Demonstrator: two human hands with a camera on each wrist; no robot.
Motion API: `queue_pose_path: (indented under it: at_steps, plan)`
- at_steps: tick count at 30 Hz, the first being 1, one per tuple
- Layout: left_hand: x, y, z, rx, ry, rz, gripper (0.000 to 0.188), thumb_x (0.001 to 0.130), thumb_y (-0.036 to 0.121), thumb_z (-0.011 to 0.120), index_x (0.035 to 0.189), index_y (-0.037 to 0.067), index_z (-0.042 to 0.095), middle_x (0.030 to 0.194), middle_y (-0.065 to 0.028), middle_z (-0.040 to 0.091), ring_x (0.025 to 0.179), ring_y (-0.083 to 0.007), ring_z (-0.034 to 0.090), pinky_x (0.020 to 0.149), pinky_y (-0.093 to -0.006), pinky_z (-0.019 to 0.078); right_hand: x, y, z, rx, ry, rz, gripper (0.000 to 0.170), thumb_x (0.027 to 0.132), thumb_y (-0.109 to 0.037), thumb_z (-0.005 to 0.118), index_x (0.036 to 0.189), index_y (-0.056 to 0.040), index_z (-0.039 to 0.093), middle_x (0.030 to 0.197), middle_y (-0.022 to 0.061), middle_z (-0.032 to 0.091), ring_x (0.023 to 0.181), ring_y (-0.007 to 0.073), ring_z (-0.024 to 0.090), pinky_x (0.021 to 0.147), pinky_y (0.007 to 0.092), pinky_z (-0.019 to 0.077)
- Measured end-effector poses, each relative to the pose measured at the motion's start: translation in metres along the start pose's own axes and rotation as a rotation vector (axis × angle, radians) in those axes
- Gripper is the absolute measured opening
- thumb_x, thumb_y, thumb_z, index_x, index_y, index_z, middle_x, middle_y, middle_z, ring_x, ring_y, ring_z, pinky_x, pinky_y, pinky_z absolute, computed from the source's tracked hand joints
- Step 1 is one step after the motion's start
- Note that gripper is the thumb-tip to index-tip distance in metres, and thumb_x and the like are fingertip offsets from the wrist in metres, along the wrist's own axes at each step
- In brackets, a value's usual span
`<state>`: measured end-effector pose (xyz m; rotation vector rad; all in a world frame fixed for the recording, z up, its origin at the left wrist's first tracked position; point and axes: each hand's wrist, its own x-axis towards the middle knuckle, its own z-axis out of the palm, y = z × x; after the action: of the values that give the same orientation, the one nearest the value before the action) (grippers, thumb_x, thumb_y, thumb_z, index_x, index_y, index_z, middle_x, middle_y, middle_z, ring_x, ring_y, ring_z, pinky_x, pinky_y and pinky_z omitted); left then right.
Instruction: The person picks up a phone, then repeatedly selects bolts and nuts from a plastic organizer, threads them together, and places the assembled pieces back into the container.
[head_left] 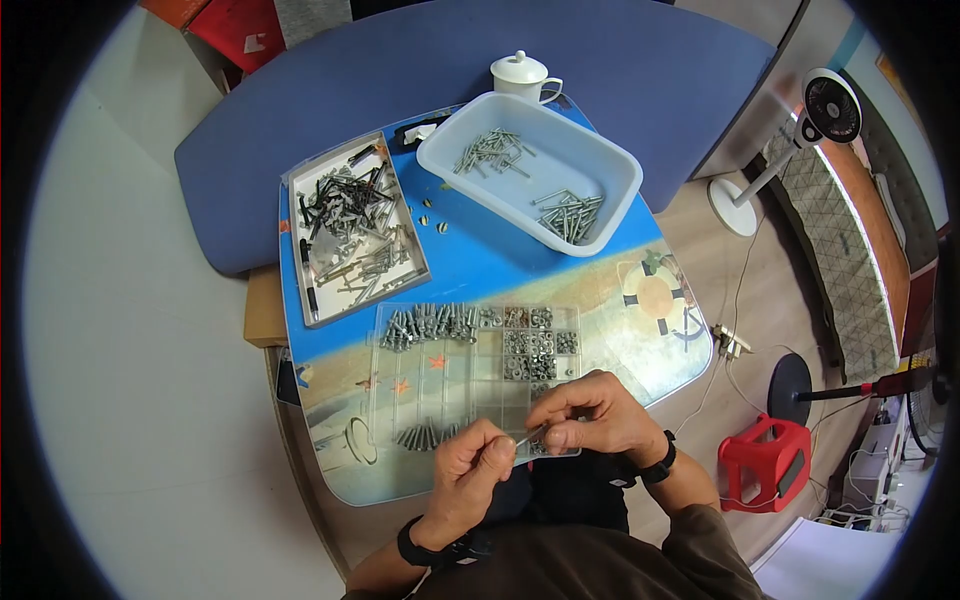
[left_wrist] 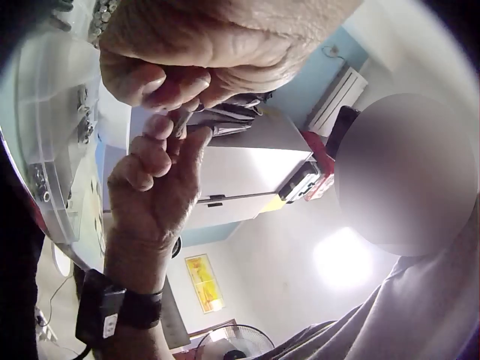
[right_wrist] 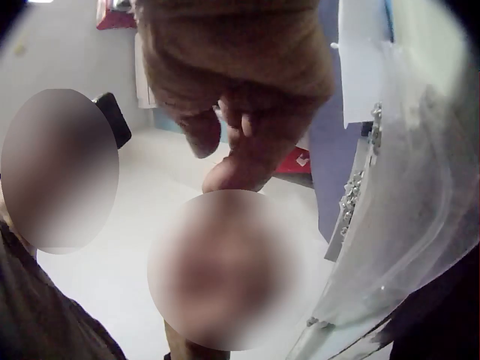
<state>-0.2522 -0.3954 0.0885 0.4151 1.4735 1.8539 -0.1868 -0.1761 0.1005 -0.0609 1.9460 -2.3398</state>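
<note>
Over the near edge of a clear compartment box [head_left: 460,372], my two hands meet fingertip to fingertip. A slim silvery bolt [head_left: 529,437] spans the gap between them, its ends mostly covered by fingers. The left hand [head_left: 468,466] pinches one end between thumb and curled forefinger. From the other side, the right hand [head_left: 592,416] grips it with thumb and fingertips. In the left wrist view the bolt [left_wrist: 181,123] shows as a short dark metal piece. Bolts [head_left: 430,325] fill the box's far left compartments; nuts and washers [head_left: 530,345] lie in small cells at right.
A white tray [head_left: 415,262] of mixed black and silver screws stands at the back left. Behind the box is a pale plastic basin [head_left: 620,210] with two piles of long screws. A lidded white cup [head_left: 518,72] stands beyond it, and a red stool [head_left: 765,465] at the right.
</note>
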Motion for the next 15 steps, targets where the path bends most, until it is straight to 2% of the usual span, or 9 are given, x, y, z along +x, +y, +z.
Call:
queue_pose_path:
  at_steps: [1,3,4,6,12,15]
  plan:
    - [0.000,0.000,0.000,0.054,0.007,0.026,0.029,0.104,0.024,0.060,0.083,0.004,0.058,0.068,0.0027,0.054,0.064,-0.0040,0.047,0.058,-0.0227,0.0371,0.001,-0.002,0.002,0.000,0.000,0.001,0.016,0.095,-0.012,0.073,0.104,0.0011,0.072,0.085,0.0023,0.072,0.069,0.0085,0.063,0.063,0.0234,0.0501]
    - [0.000,0.003,0.001,0.107,0.015,0.051,0.029,0.104,0.024,0.060,0.082,0.004,0.058,0.067,0.0028,0.054,0.063,-0.0039,0.047,0.057,-0.0230,0.0371,0.003,-0.007,0.006,0.186,0.048,0.223,0.020,0.098,-0.013,0.068,0.104,0.0053,0.072,0.081,0.0053,0.072,0.060,0.0090,0.063,0.055,0.0223,0.0499]
    - [0.001,0.006,0.002,0.175,0.018,0.079,0.029,0.103,0.024,0.061,0.082,0.004,0.058,0.066,0.0025,0.053,0.063,-0.0040,0.047,0.057,-0.0233,0.0373,0.004,-0.005,0.003,0.187,0.047,0.222,0.020,0.098,-0.013,0.068,0.104,0.0053,0.072,0.081,0.0053,0.072,0.060,0.0090,0.063,0.055,0.0223,0.0499]
    - [0.000,0.010,0.002,0.245,0.021,0.106,0.029,0.103,0.023,0.061,0.082,0.004,0.058,0.066,0.0023,0.053,0.062,-0.0042,0.047,0.057,-0.0237,0.0374,0.004,0.000,-0.003,0.125,-0.060,0.272,0.023,0.101,-0.016,0.064,0.105,0.0046,0.072,0.081,0.0048,0.072,0.060,0.0078,0.063,0.055,0.0214,0.0497]
    - [0.001,0.008,0.000,0.334,0.024,0.144,0.028,0.102,0.024,0.063,0.084,0.003,0.058,0.067,0.0018,0.052,0.063,-0.0065,0.045,0.057,-0.0256,0.0368,0.006,0.002,-0.006,0.116,-0.087,0.274,0.021,0.100,-0.016,0.066,0.101,0.0031,0.072,0.079,0.0040,0.071,0.061,0.0074,0.062,0.055,0.0213,0.0489]
    - [0.003,0.009,-0.002,0.339,-0.005,0.131,0.031,0.103,0.026,0.061,0.084,0.002,0.059,0.070,-0.0001,0.057,0.064,-0.0066,0.051,0.059,-0.0236,0.0404,0.008,-0.006,-0.010,0.010,-0.107,0.240,0.015,0.097,-0.013,0.070,0.098,0.0016,0.072,0.080,0.0044,0.071,0.061,0.0078,0.061,0.056,0.0219,0.0486]
